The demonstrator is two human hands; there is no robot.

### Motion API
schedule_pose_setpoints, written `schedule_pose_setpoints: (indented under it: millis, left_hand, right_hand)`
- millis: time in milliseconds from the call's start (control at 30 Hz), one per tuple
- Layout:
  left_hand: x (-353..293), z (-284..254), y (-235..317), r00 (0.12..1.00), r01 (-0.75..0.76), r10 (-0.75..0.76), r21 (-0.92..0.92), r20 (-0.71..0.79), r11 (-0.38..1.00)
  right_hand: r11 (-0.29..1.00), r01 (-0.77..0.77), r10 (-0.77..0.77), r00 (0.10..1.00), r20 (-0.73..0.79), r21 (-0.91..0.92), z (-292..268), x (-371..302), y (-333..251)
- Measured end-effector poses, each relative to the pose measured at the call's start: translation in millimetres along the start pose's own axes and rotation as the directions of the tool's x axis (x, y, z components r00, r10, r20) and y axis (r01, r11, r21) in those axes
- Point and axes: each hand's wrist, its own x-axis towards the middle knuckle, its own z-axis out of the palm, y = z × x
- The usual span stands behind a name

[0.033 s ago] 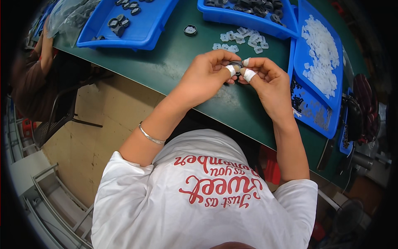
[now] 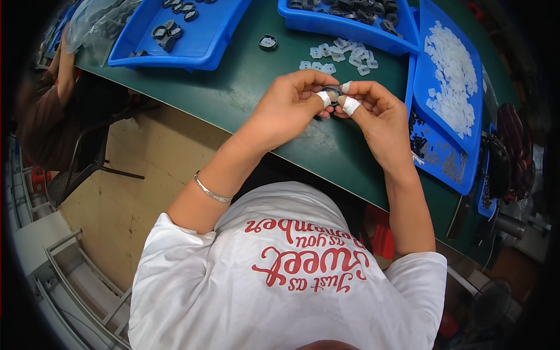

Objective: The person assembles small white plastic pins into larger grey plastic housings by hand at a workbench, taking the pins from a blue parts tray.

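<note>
A small round black plastic part (image 2: 333,90) is held between both hands above the green table (image 2: 233,96). My left hand (image 2: 289,108) pinches its left side, with white tape on the thumb. From the right, my right hand (image 2: 379,114) grips the same part with thumb and fingers, and tape wraps its thumb and a fingertip. The fingers hide much of the part. Just beyond the hands lie several translucent white plastic pieces (image 2: 354,53). A similar black ring part with a white insert (image 2: 268,42) lies apart on the table, to their left.
A blue tray (image 2: 192,60) at far left holds several assembled round parts. Another blue tray (image 2: 350,29) at the back holds black parts. On the right, a blue tray (image 2: 429,58) carries many white pieces, above one with small black bits. Another person's arm (image 2: 66,73) shows at far left.
</note>
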Motion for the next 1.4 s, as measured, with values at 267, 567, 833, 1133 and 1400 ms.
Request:
schedule_pose_setpoints:
  millis: [267, 567, 833, 1133, 1400]
  left_hand:
    - [0.4, -0.2, 1.7, 1.0, 0.009, -0.009, -0.046, 0.001, 0.999]
    - [2.2, -1.6, 0.0, 1.0, 0.002, -0.002, -0.036, 0.009, 0.999]
    - [0.5, 2.3, -6.0, 0.999, -0.04, 0.04, 0.0, -0.011, 0.999]
    - [-3.0, 11.7, -3.1, 0.903, -0.321, 0.424, 0.759, 0.066, 0.567]
    - [0.4, 0.0, 3.6, 0.998, -0.03, 0.02, 0.19, 0.054, 0.981]
  right_hand:
    - [1.0, -0.011, 0.011, 1.0, -0.025, 0.014, 2.0, -0.2, 2.7]
    - [0.999, 0.043, -0.043, 0.998, -0.038, 0.024, 2.7, -1.2, 3.1]
    - [0.973, 0.093, -0.108, 0.992, -0.062, -0.212, 5.2, -4.0, 9.5]
    - [1.0, -0.002, 0.003, 1.0, -0.015, 0.029, -3.0, 5.1, 13.0]
    - [0.999, -0.039, 0.04, 0.999, 0.025, -0.036, -1.4, 4.6, 1.7]
